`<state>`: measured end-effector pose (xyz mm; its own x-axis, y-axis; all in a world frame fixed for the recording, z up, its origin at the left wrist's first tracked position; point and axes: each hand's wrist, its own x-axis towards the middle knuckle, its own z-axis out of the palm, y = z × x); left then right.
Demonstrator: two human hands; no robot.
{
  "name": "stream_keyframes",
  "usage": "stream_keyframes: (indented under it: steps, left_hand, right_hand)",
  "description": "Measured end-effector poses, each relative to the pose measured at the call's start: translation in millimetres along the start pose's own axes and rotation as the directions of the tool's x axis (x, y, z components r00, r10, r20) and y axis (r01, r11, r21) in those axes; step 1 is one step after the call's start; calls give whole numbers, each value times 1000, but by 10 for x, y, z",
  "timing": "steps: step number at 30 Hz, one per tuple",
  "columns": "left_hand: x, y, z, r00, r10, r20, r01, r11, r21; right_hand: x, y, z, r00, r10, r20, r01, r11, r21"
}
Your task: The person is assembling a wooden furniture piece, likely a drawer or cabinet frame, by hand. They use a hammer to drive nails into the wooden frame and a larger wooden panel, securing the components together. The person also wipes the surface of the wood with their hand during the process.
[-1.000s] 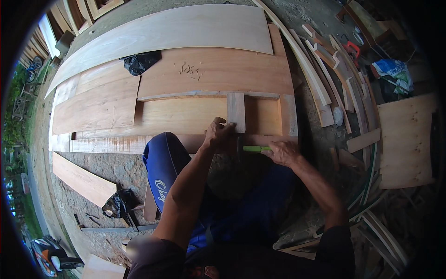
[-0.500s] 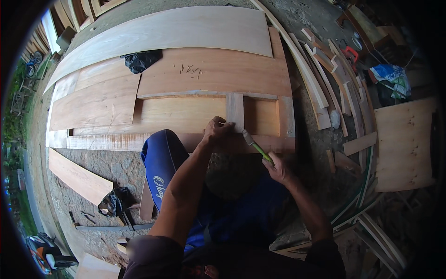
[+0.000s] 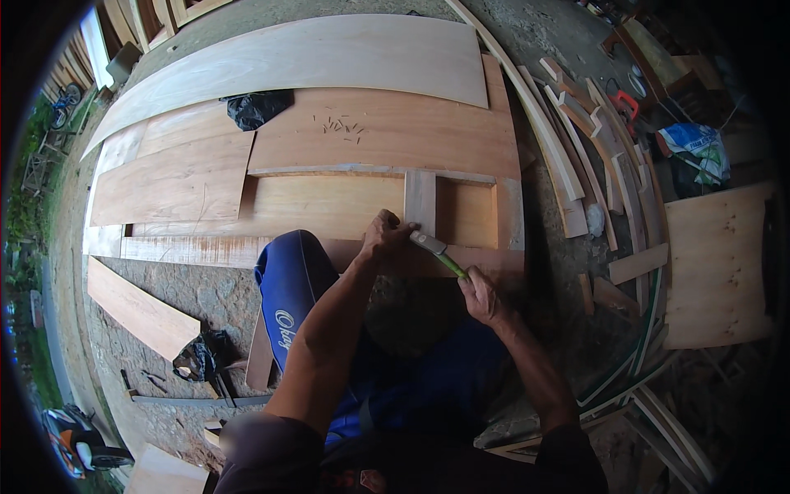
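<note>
Two hands meet at a short crosspiece

The crosspiece lies across the wooden frame, just left of a square recess. At its near end is the grey head of the hammer, close beside the left hand; whether metal touches wood or skin cannot be told from this angle.

The step in hand seems to be hammer work at this joint. It would go best with the crosspiece pinned square to the near rail, the left fingertips drawn back from the line of the head, and short, level taps before any fuller swing. With the head so near the thumb, a glancing blow looks the main risk.

The left forearm slants up past the blue-clad knee, its fingers bunched narrow at the crosspiece; anything pinched between them is too small to tell. The right hand is wrapped around the green handle, elbow bent, so the hammer points up and left toward the other hand.

Farther out, thin, nail-like pieces lie scattered on the brown panel, with a black plastic bag to their left and a long pale sheet beyond.
</note>
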<state>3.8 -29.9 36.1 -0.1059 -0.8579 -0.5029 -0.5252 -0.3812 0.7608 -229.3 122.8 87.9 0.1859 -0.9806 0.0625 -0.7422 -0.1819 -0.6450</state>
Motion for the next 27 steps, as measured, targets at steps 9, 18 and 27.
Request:
stream_keyframes:
  steps: [9, 18, 27]
  left_hand:
    - [123, -178, 139, 987, 161, 17, -149, 942, -299]
    - [269, -457, 245, 966, 206, -158, -259, 780, -570]
    - [223, -456, 231, 954, 245, -172, -299, 793, -530]
  right_hand:
    - [-18, 27, 114, 996, 83, -29, -83, 996, 16]
    - [-92, -58, 261, 988, 148, -31, -147, 988, 49]
    - [66, -98, 427, 979, 200, -27, -201, 970, -137]
